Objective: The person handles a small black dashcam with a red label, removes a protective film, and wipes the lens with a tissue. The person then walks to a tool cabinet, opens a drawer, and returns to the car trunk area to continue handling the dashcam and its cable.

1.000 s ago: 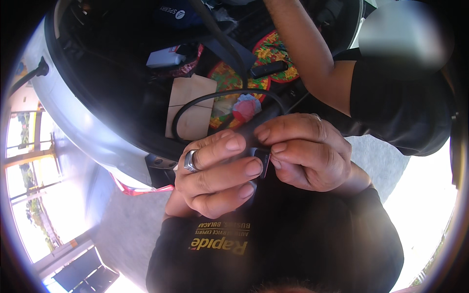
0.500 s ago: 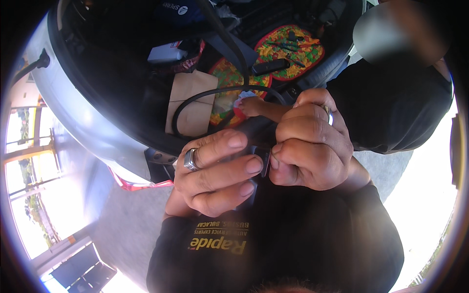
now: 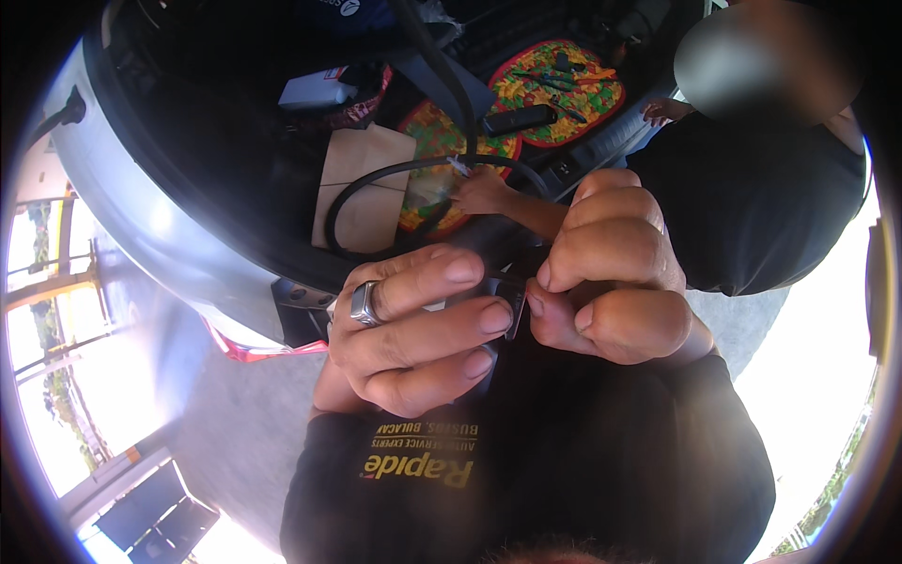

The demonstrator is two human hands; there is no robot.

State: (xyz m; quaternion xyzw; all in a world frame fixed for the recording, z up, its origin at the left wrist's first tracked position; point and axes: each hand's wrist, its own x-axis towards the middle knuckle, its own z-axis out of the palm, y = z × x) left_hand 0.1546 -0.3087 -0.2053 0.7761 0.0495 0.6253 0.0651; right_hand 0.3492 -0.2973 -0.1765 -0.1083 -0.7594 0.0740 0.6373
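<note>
In front of my dark shirt, my left hand [image 3: 413, 329] grips a small dark flat-edged piece [image 3: 514, 305], with a ring on one finger. Most of that piece is hidden behind my fingers, and its kind does not show. My right hand [image 3: 615, 268] is curled up close on the right, thumb and fingertip pinched together at the piece's edge. Whether something thin sits in that pinch is too small to make out.
Beyond my hands lies a car's open boot with a looping black cable [image 3: 459, 89], patterned mats [image 3: 601, 103], a black oblong case [image 3: 520, 121], brown cardboard [image 3: 365, 179] and a white box [image 3: 315, 89]. A co-worker's hand [image 3: 479, 191] reaches in; their dark-shirted body [image 3: 761, 197] is at right.
My right hand has turned slightly, its thumb and fingertip now drawn a little back from the dark piece. The co-worker's reaching hand has shifted, and their other hand now shows at the boot's edge.
</note>
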